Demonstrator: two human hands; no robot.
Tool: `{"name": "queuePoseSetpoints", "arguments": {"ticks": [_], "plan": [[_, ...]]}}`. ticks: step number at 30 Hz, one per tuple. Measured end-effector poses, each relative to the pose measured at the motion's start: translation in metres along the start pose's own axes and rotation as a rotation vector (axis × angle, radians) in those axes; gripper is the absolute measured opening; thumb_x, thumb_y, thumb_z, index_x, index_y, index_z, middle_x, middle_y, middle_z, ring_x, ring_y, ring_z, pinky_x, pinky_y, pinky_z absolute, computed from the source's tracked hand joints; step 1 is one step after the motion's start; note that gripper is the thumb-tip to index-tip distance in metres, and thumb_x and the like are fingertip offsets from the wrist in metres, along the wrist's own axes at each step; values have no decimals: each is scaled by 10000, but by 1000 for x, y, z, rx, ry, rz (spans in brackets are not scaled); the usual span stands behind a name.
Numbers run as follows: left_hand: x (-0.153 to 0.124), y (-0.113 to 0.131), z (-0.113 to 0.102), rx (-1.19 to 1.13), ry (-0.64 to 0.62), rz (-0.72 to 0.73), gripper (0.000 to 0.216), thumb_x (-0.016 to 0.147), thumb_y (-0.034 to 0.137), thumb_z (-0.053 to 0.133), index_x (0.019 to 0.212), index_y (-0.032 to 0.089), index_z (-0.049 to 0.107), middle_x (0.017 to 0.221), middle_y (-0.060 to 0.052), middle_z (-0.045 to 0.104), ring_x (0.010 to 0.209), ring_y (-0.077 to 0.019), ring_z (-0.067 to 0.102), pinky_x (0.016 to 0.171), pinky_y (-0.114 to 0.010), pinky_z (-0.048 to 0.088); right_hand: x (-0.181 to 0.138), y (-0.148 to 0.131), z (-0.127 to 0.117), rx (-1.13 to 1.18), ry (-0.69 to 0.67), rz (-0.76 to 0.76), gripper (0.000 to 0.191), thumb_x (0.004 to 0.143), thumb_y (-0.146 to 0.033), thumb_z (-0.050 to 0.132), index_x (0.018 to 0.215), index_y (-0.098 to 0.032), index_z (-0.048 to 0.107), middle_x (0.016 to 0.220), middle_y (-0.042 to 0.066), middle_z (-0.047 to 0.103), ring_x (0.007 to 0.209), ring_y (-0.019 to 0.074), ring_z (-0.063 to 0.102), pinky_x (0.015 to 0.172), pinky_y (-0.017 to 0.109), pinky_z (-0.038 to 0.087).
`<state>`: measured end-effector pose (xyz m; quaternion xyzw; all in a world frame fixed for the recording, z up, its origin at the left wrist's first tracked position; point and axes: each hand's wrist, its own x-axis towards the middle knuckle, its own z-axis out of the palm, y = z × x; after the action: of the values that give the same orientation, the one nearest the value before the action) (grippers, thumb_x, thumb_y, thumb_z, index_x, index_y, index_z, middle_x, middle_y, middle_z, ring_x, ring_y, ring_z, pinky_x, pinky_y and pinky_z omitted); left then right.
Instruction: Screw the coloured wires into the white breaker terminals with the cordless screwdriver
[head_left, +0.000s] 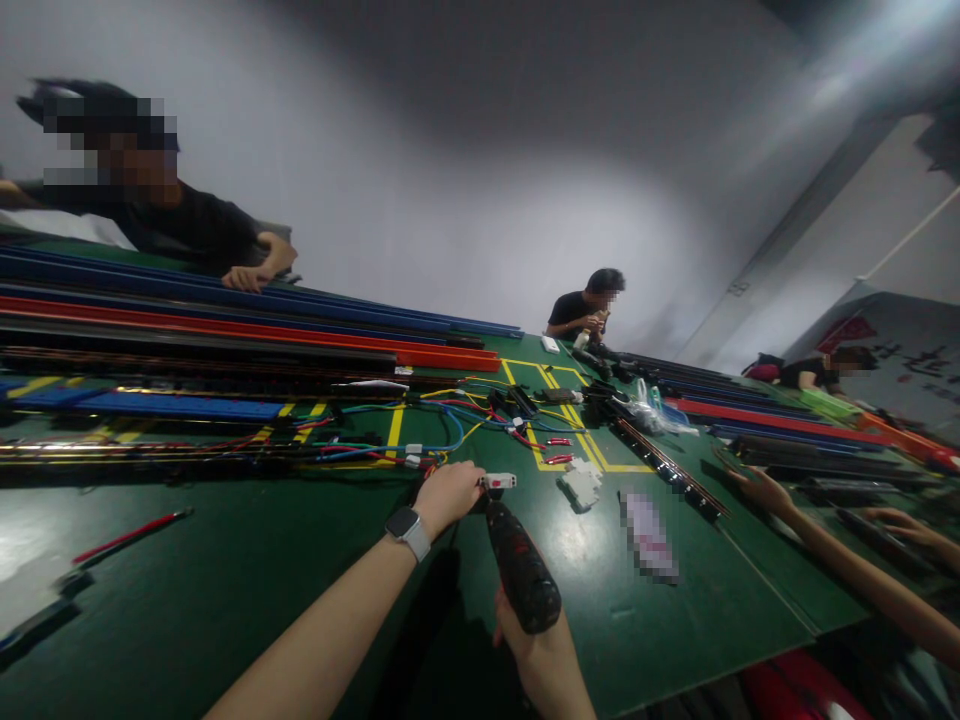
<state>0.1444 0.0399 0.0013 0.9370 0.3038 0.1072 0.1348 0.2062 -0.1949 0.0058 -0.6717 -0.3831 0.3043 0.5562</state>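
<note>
The right hand grips one drill. The left hand pinches one white block. Two other arms reach in.

On the dark green worktop, the left hand holds a small white plastic block. The right hand grips a red-and-black electric screwdriver, its tip at the block.

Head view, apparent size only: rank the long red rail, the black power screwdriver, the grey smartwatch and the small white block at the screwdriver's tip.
1. long red rail
2. black power screwdriver, gripped in the right hand
3. grey smartwatch and small white block: they look alike in size, and the watch is nearer the camera, so not ranked.
</note>
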Motion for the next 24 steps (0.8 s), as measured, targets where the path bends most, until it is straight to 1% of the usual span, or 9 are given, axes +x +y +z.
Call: {"name": "queuePoseSetpoints", "arguments": {"ticks": [2, 4, 9, 11, 16, 19, 21, 23, 24], "plan": [[0, 0, 0, -3, 5, 3, 304, 985, 354, 457, 1078, 244, 725, 1047, -99, 708, 997, -241, 686, 890, -343, 512, 0, -2, 0, 12, 4, -9, 395, 890, -480, 668, 1155, -197, 591, 800, 27, 668, 535, 152, 566, 562, 296, 511], [0, 0, 0, -3, 15, 11, 298, 983, 348, 461, 1077, 244, 724, 1042, -97, 707, 994, -244, 685, 888, -349, 513, -1, -4, -1, 6, 6, -6, 414, 882, -507, 673, 1150, -198, 608, 805, 32, 675, 540, 155, 569, 571, 301, 518], [-1, 0, -1, -6, 17, 11, 306, 986, 353, 459, 1086, 240, 725, 1038, -102, 705, 996, -246, 685, 877, -346, 513, -2, -13, -4, -83, -30, 46, 382, 879, -572, 651, 901, -196, 717, 665, 31, 635, 597, 197, 608, 636, 328, 547], [-1, 0, -1, -10, 4, 4, 316, 991, 360, 452, 1099, 242, 724, 1044, -108, 704, 1001, -247, 684, 875, -346, 512, -3, -16, -4, -99, -40, 54, 398, 880, -585, 641, 858, -197, 728, 627, 26, 617, 602, 203, 613, 644, 331, 551], [-1, 1, -1, -16, -3, 2, 306, 988, 357, 461, 1102, 247, 722, 1062, -109, 703, 1010, -249, 684, 890, -351, 509, -3, -20, -5, -79, -39, 55, 390, 876, -567, 649, 907, -186, 726, 619, 18, 613, 592, 198, 605, 636, 331, 546], [-1, 0, 0, -13, 3, 5, 318, 992, 362, 449, 1107, 250, 723, 1057, -103, 704, 1001, -240, 685, 890, -341, 509, -2, -18, -5, -78, -36, 46, 377, 879, -557, 647, 881, -190, 728, 615, 17, 603, 597, 200, 601, 654, 338, 550], [-1, 0, 1, -13, 11, 8, 322, 993, 367, 445, 1109, 253, 723, 1052, -98, 706, 1000, -235, 685, 886, -332, 510, -2, -16, -5, -68, -27, 36, 367, 877, -544, 655, 942, -191, 733, 631, 17, 608, 592, 198, 596, 650, 337, 549], [0, 0, 2, -10, 15, 14, 317, 991, 364, 448, 1104, 257, 724, 1045, -92, 708, 1001, -233, 684, 883, -327, 510, -2, -15, -3, -34, -4, 26, 417, 872, -513, 674, 1134, -190, 698, 667, 14, 625, 568, 189, 582, 618, 328, 540], [0, 0, 2, -6, 18, 18, 315, 990, 361, 447, 1102, 260, 723, 1043, -89, 709, 998, -234, 684, 881, -329, 510, -2, -14, -2, -11, 10, 20, 495, 871, -492, 683, 1262, -192, 640, 685, 9, 631, 550, 181, 569, 595, 322, 531]]}}
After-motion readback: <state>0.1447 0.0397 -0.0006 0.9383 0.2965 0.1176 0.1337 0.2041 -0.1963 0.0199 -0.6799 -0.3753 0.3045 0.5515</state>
